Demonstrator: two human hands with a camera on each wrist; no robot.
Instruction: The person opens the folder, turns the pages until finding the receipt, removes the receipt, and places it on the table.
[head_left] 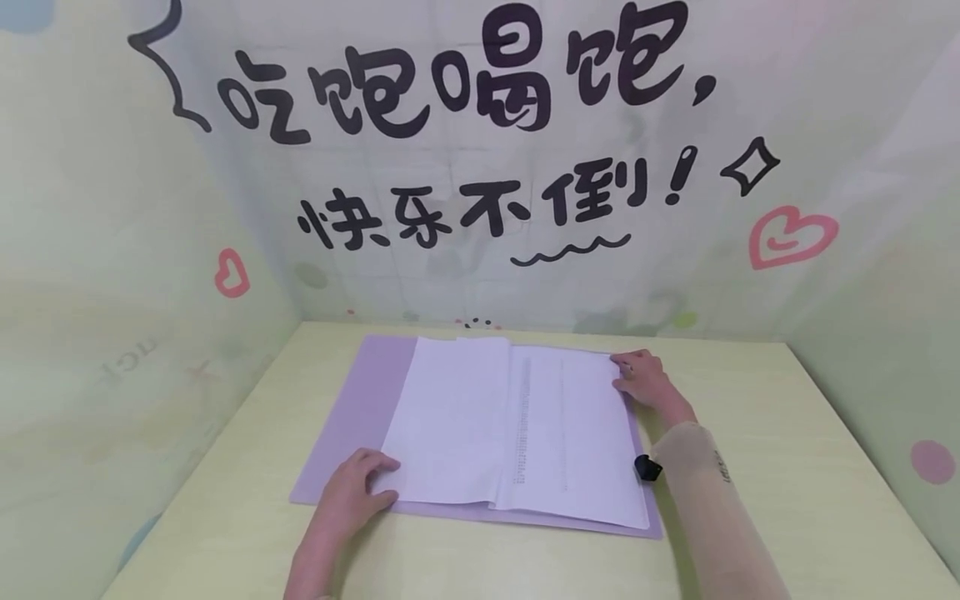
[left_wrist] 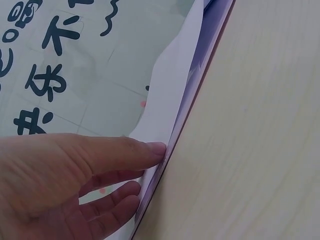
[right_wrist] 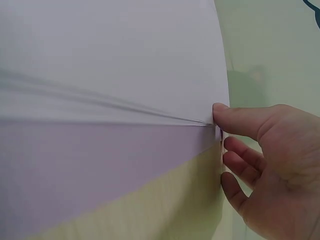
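Observation:
A lilac folder (head_left: 360,400) lies spread open on the table, with white paper sheets inside. The left-hand page (head_left: 450,417) is blank; the right-hand page (head_left: 577,433) carries faint columns of print. At the lower left corner of the blank page, my left hand (head_left: 348,492) rests with thumb and fingers apart, the thumb on the paper's lower edge in the left wrist view. My right hand (head_left: 648,383) pinches the upper right corner of the printed page. In the right wrist view, layered sheets (right_wrist: 125,55) converge under that thumb, and the other fingers lie beyond the edge.
The pale wood-grain table (head_left: 765,450) extends around the folder. A printed wall (head_left: 480,283) with large dark characters and hearts rises right behind the folder's far edge, and side walls enclose the table. A small black device (head_left: 648,468) sits at the right sleeve.

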